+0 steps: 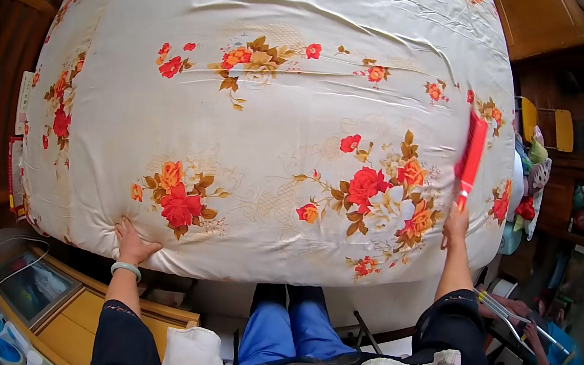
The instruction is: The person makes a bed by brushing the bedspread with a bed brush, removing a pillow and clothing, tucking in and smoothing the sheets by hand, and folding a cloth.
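Note:
A white sheet with red and orange flowers [262,133] covers the bed and shows wrinkles across its far part. On its near left edge rests my left hand [135,243], fingers spread on the cloth, with a pale bracelet on the wrist. My right hand [455,226] is closed around the handle of a red brush [472,149] near the bed's right side. The brush points away from me, its bristles facing left over the sheet.
A yellow wooden cabinet [78,324] stands at the lower left. Wooden furniture [549,25] is at the upper right. Colourful cloth items [535,170] lie beside the bed's right edge, and a metal-framed object [514,314] is lower right.

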A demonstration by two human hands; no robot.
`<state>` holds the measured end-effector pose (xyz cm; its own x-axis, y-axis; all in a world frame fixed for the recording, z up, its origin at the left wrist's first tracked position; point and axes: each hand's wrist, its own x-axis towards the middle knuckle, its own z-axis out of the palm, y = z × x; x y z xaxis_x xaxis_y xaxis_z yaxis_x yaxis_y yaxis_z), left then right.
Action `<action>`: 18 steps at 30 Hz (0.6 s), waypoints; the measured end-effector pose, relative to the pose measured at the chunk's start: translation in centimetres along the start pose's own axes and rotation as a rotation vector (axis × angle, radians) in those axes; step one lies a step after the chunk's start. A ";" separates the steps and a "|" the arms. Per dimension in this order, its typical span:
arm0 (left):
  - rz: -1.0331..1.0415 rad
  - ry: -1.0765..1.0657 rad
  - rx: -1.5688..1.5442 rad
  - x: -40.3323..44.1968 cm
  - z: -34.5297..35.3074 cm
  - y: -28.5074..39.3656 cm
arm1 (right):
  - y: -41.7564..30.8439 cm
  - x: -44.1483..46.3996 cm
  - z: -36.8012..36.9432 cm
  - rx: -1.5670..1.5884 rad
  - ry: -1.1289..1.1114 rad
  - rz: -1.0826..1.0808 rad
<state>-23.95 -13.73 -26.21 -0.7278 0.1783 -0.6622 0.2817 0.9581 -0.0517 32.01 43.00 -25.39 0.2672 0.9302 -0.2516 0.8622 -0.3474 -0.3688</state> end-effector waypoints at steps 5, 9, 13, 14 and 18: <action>-0.223 0.029 0.180 -2.7 -2.2 4.7 | 7.9 -5.5 -7.7 0.233 0.127 0.208; 0.192 0.150 0.086 -7.7 0.2 10.8 | 3.2 -16.7 -3.8 0.319 -0.084 -0.066; 0.573 0.213 -0.005 -12.4 7.7 17.5 | -5.7 -30.0 2.4 0.456 -0.698 -0.435; 0.601 0.210 0.006 -12.7 8.3 18.6 | -6.3 -32.4 5.4 0.456 -0.812 -0.610; 0.392 -0.040 0.304 -10.7 11.7 16.9 | -6.6 -35.4 9.1 0.241 -1.152 -0.768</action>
<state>-4.14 -2.10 -28.77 -0.5076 0.4980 -0.7030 0.7037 0.7105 -0.0048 12.96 11.26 -22.21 -0.8299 0.3170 -0.4590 0.5046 0.0759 -0.8600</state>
